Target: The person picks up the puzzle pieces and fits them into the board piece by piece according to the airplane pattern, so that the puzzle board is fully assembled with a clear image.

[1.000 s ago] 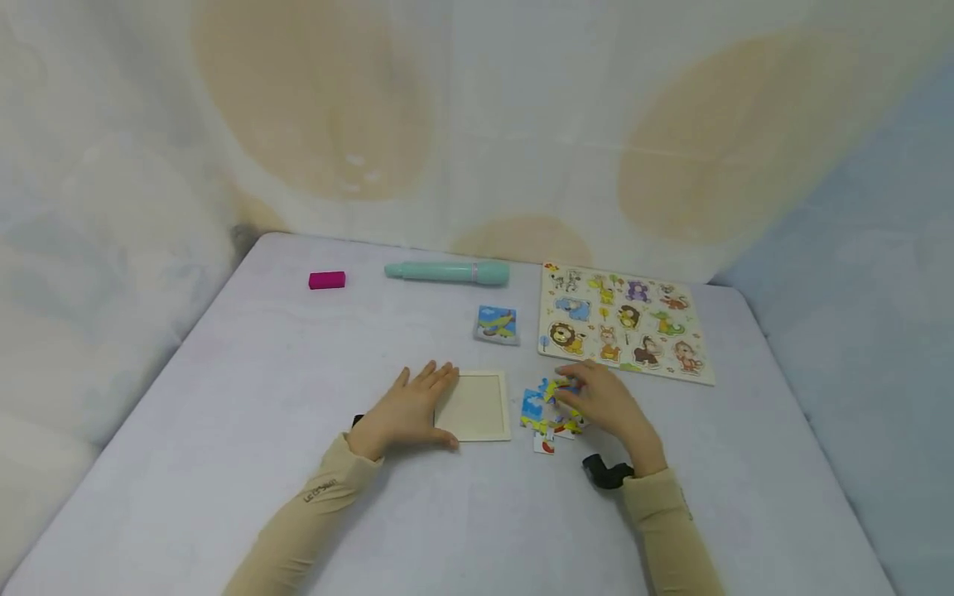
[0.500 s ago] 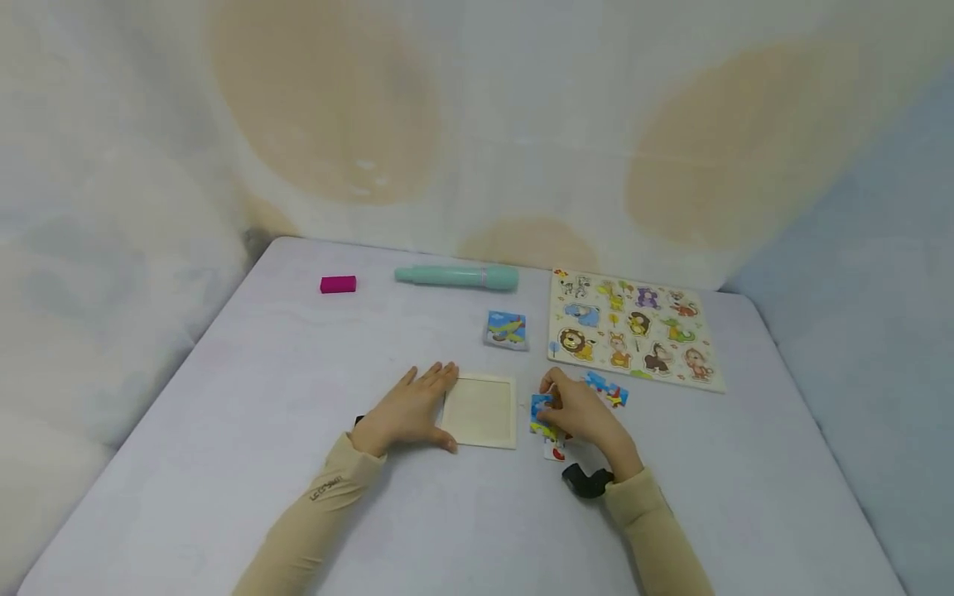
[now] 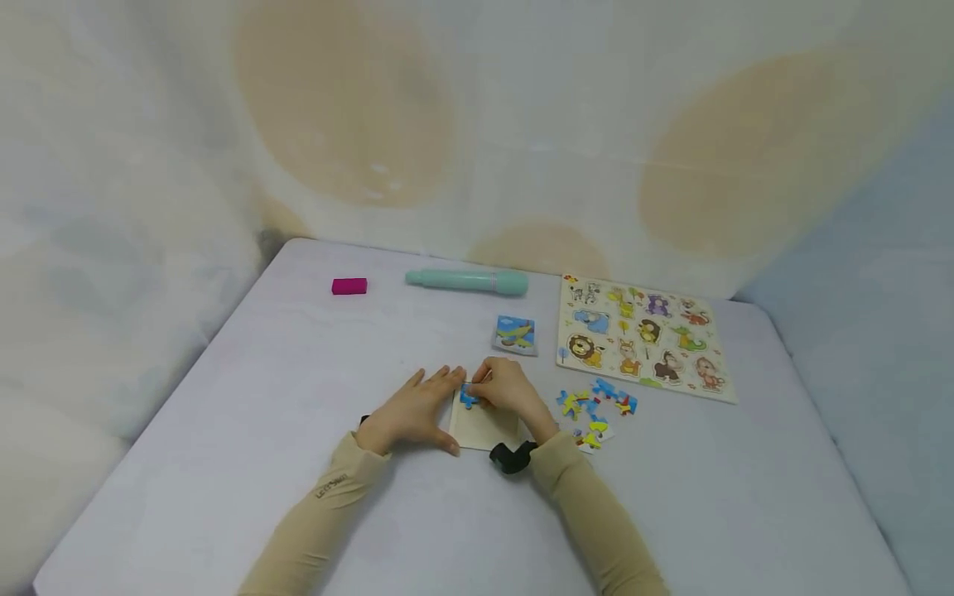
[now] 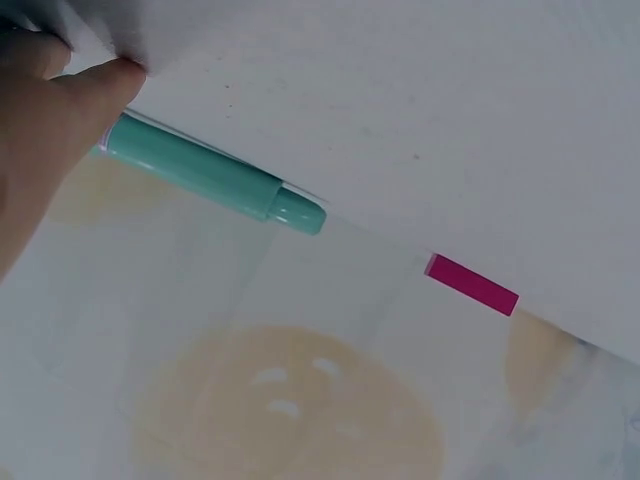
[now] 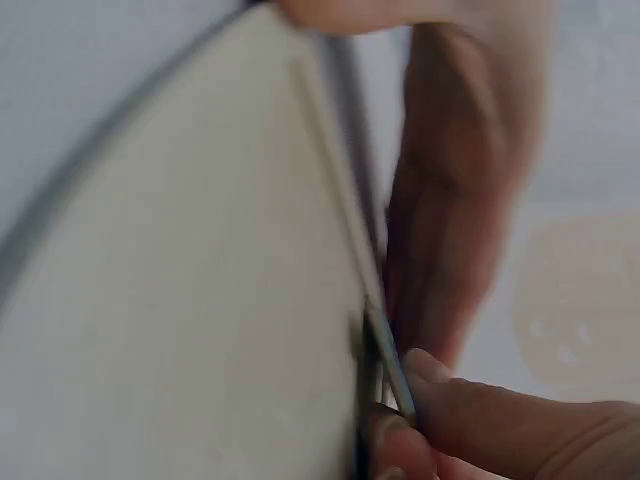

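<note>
My left hand [image 3: 412, 414] lies with fingers spread along the left edge of a shallow cream puzzle tray [image 3: 477, 432]. Between thumb and fingers, my right hand [image 3: 513, 392] pinches a blue puzzle piece [image 3: 467, 397] at the tray's upper left corner. The right wrist view has the piece [image 5: 392, 365] edge-on and tilted, close to the tray's rim, with the left hand [image 5: 445, 190] behind it. Several loose puzzle pieces [image 3: 605, 388], blue, yellow and red, lie right of the tray, some overlapping. In the left wrist view only part of the left hand [image 4: 50, 130] shows.
Behind the tray lies a small square airplane picture [image 3: 516, 333]. A wooden animal puzzle board [image 3: 644, 335] is at the back right. A mint-green tube [image 3: 468, 281] and a magenta block [image 3: 349, 286] lie near the table's far edge.
My right hand went from the loose pieces leftward to the tray, bringing the blue puzzle piece with it. My left hand has stayed on the tray's edge. The head view shifted slightly.
</note>
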Motion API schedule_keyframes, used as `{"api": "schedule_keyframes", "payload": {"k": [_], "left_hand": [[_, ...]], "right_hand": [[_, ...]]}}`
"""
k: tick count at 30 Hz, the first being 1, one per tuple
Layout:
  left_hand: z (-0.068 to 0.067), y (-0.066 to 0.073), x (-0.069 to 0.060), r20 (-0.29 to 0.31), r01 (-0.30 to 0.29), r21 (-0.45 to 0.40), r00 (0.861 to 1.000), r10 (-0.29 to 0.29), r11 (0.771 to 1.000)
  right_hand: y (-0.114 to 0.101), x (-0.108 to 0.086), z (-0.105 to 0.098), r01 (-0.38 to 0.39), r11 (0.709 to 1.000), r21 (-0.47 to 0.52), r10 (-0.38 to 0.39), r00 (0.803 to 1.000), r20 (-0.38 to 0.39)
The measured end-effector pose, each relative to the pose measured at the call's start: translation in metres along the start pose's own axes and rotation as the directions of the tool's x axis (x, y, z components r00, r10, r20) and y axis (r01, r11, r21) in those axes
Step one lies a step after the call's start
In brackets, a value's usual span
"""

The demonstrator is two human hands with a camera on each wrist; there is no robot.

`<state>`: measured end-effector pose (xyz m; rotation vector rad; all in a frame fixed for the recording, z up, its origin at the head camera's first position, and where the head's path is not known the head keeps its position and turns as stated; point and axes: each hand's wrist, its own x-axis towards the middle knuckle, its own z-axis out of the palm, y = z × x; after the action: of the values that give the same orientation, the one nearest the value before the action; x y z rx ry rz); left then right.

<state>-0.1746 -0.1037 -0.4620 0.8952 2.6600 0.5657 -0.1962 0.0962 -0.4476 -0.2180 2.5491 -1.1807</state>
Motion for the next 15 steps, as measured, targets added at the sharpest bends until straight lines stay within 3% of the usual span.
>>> {"api": "schedule_keyframes", "payload": {"k": [9, 11, 15], "left_hand": [[0.002, 0.002, 0.000, -0.014, 0.013, 0.019, 1.000, -0.012, 1.000], [0.000, 0.002, 0.000, -0.009, 0.011, 0.016, 1.000, -0.011, 1.000], [0.001, 0.002, 0.002, 0.004, 0.018, 0.012, 1.000, -0.018, 1.000]], "right_hand": [[-0.011, -0.005, 0.022, -0.009, 0.990, -0.139, -0.025, 0.970, -0.240], [-0.008, -0.005, 0.023, 0.005, 0.990, -0.139, -0.040, 0.968, -0.250], [0.006, -0.006, 0.012, 0.048, 0.996, -0.071, -0.061, 0.980, -0.189]]}}
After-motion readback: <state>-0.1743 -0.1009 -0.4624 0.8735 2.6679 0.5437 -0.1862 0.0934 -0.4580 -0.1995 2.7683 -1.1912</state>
